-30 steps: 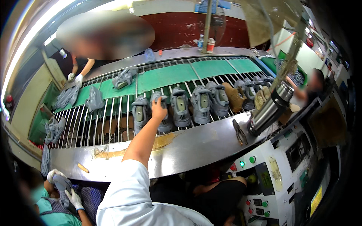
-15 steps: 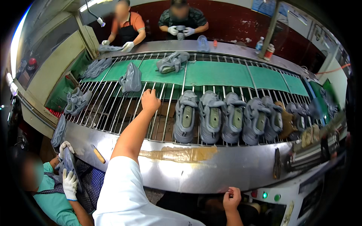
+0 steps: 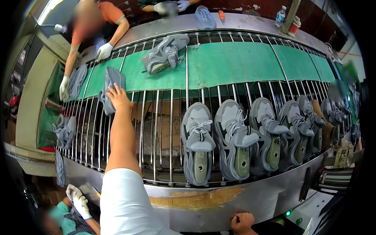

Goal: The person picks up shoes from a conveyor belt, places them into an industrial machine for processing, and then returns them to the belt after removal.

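My left hand point(image 3: 118, 97) reaches over the metal rack with its fingers spread. Their tips are at the near edge of a grey sneaker point(image 3: 113, 79), which lies tipped over, partly on a green cloth strip point(image 3: 231, 64). Whether the fingers press on the shoe, I cannot tell. Further right on that strip, another grey sneaker point(image 3: 166, 53) rests on its side. My right hand point(image 3: 242, 222) is curled closed by the steel ledge's front edge, and nothing shows in it. To the right of my left arm stands a row of several grey laced sneakers, the closest being this sneaker point(image 3: 199, 143).
Metal bars point(image 3: 156, 133) form the rack, with gaps between them. Brown tape point(image 3: 196, 197) covers part of the steel ledge point(image 3: 270, 199). Across the rack, a gloved co-worker point(image 3: 105, 51) leans in at far left; another person's gloved hand point(image 3: 81, 203) is at lower left.
My left hand has moved left and up to the tipped sneaker, its fingers spreading. My right hand has curled closed. The view has shifted closer, and the co-worker at far left now leans over the rack.
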The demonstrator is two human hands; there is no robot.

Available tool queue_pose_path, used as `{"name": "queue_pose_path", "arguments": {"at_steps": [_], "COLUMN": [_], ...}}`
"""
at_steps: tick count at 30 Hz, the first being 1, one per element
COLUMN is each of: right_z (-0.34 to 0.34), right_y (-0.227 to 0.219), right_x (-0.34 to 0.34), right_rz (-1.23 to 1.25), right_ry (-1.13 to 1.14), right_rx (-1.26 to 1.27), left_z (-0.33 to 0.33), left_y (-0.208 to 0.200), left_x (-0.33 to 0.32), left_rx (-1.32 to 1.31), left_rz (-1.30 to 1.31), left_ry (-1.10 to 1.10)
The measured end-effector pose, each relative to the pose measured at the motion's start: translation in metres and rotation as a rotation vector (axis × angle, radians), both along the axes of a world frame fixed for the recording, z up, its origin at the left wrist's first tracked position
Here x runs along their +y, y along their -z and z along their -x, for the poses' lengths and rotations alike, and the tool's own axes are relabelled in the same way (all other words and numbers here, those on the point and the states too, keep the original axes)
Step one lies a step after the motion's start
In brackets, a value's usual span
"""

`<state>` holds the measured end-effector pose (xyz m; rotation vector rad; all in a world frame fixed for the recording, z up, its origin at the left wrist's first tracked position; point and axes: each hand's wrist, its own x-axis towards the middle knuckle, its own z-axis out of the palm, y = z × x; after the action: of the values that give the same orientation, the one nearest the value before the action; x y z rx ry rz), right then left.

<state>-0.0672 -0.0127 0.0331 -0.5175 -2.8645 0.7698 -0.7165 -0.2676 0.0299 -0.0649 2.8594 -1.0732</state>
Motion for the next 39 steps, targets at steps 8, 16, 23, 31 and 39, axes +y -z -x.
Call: {"name": "queue_pose_path", "arguments": {"at_steps": [8, 16, 23, 31, 39], "right_z": [0.003, -0.020, -0.044, -0.157, -0.213], "right_y": [0.008, 0.013, 0.003, -0.022, -0.077], "right_x": [-0.002, 0.007, 0.031, -0.004, 0.012], "right_rz": [0.019, 0.091, 0.196, 1.595, 1.860], "right_ry": [0.017, 0.007, -0.057, -0.008, -0.539], "right_rx": [0.132, 0.075, 0.078, -0.014, 0.616], "left_z": [0.020, -0.110, -0.336, -0.703, -0.780], "left_y": [0.016, -0.088, -0.130, -0.063, -0.169], "left_x": [-0.010, 0.000, -0.120, -0.069, 0.102], "left_rx": [0.077, -0.026, -0.280, -0.874, -1.794], "left_rz": [0.090, -0.488, -2.334, -3.171, -2.935], "left_ry": [-0.032, -0.077, -0.266, -0.146, -0.455]}}
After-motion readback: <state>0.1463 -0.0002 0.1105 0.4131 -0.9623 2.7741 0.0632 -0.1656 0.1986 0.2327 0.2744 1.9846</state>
